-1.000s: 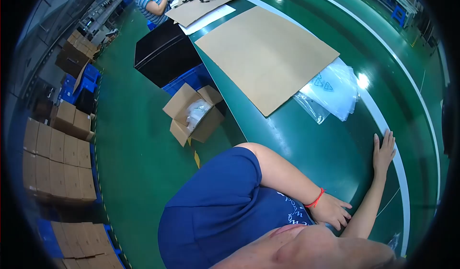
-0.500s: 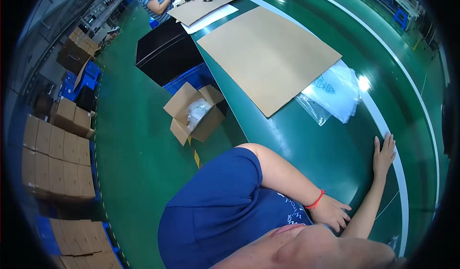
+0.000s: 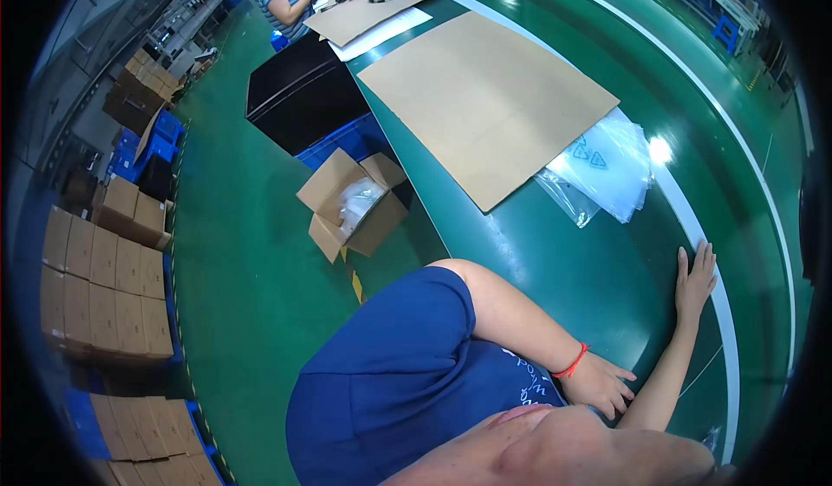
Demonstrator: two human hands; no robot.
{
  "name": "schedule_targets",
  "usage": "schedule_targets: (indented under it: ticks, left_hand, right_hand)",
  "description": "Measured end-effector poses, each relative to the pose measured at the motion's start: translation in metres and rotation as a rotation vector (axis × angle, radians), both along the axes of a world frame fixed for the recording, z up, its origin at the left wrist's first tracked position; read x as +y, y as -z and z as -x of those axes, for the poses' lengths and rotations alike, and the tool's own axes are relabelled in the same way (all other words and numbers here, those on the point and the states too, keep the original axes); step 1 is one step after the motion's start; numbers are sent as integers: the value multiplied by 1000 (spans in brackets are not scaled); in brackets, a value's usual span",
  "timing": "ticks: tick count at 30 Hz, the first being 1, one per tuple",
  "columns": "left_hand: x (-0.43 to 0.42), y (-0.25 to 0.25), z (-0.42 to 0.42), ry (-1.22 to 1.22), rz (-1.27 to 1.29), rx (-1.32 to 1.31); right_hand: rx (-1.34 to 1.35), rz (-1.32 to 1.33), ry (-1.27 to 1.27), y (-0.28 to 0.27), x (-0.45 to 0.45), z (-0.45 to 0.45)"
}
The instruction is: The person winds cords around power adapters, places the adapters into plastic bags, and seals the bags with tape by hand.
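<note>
"How are the hands seen from the head camera?"

"Both are laid on the green table (image 3: 563,269). The left hand (image 3: 600,384), circled by a red bracelet (image 3: 574,362), is loosely spread near the right forearm (image 3: 672,373); the right hand (image 3: 693,282) is spread at the white edge (image 3: 730,373)."

"And the clear bags (image 3: 607,161)?"

"Stacked beside the cardboard sheet (image 3: 485,105), apart from both hands."

Navy shirt (image 3: 373,391), plain short sleeve (image 3: 407,317); white script (image 3: 531,389) on the shirt's front, thin red bracelet (image 3: 569,363) beyond the shirt.

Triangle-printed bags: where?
In the head view, the triangle-printed bags lie right of centre on the table, along the lower-right edge of the large cardboard sheet.
</note>
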State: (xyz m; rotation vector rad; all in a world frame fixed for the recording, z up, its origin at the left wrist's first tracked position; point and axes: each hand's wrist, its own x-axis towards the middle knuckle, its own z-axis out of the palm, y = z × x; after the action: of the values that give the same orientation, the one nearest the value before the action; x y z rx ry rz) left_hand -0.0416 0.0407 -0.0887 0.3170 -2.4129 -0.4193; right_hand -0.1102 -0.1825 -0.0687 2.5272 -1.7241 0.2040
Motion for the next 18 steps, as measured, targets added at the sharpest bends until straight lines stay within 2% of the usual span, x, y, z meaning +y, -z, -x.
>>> schedule_targets:
  ticks: [18]
  left_hand:
    - [0, -2, -2, 22, -34, -24]
  right_hand:
    - [4, 9, -11, 0, 0, 1]
